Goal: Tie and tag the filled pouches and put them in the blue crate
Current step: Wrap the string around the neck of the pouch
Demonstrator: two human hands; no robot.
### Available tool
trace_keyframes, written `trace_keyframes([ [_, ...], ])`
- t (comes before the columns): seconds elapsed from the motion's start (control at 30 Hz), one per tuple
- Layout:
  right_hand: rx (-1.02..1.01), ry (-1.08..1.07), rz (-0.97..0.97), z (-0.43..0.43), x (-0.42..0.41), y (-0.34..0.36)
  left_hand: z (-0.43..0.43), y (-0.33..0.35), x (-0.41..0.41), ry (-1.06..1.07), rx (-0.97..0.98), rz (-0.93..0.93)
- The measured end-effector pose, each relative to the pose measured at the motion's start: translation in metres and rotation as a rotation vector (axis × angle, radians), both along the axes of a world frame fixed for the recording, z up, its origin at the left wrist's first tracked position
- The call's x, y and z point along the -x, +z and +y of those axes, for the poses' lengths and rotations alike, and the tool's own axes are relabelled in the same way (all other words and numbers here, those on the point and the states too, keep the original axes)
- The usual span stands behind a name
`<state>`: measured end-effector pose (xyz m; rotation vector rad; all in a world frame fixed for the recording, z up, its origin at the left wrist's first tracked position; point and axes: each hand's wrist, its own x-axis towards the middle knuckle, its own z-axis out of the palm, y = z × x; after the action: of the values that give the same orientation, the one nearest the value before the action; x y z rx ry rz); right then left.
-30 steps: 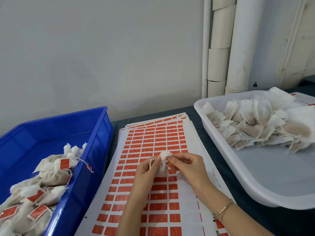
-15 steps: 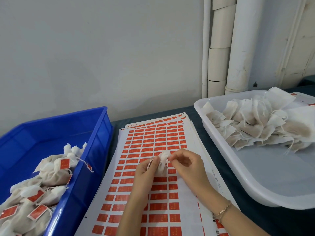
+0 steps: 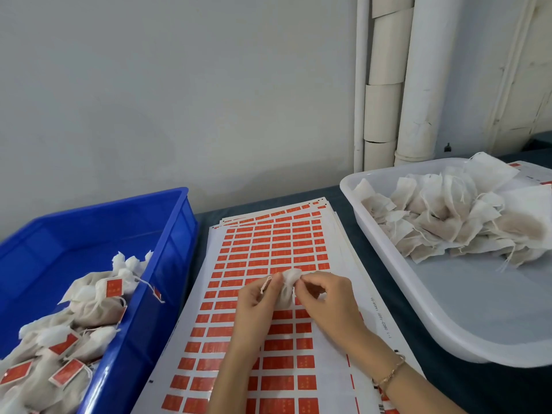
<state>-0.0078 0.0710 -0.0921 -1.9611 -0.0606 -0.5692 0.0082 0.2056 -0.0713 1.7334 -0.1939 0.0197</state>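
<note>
Hands (left (image 3: pixel 254 297), right (image 3: pixel 325 300)) seemingly round pouch (image 3: pixel 287 289).

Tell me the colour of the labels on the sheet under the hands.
The labels are orange-red; the head view shows them.

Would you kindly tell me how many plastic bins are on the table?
2: the blue crate on the left, holding tagged pouches, and the white tray on the right, holding untagged pouches. Others could lie off-frame.

Glossy plastic blue crate (image 3: pixel 167 264); matt woven cloth pouch (image 3: pixel 288 289); glossy sticker sheets (image 3: pixel 268 252).
</note>
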Motion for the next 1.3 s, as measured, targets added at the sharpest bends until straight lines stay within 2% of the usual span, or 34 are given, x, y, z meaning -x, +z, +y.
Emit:
trace_keyframes([
  [0.23, -0.004, -0.05, 0.047, -0.006, -0.003, -0.002, -0.004, 0.005, 0.006, -0.081, -0.008, -0.074],
  [0.47, 0.024, -0.071, -0.182, 0.001, 0.001, -0.004, -0.003, 0.009, 0.007, -0.073, 0.109, -0.097],
  [0.7, 0.039, -0.043, -0.176, 0.001, 0.0, -0.008, -0.001, 0.008, 0.005, 0.021, 0.178, -0.059],
  [1.07, 0.067, -0.092, -0.363, -0.003, 0.001, -0.001, 0.001, 0.009, 0.003, 0.029, 0.166, -0.049],
  [1.3, 0.073, 0.014, -0.436, 0.0, 0.007, 0.005, -0.001, 0.007, 0.003, 0.048, 0.209, -0.044],
])
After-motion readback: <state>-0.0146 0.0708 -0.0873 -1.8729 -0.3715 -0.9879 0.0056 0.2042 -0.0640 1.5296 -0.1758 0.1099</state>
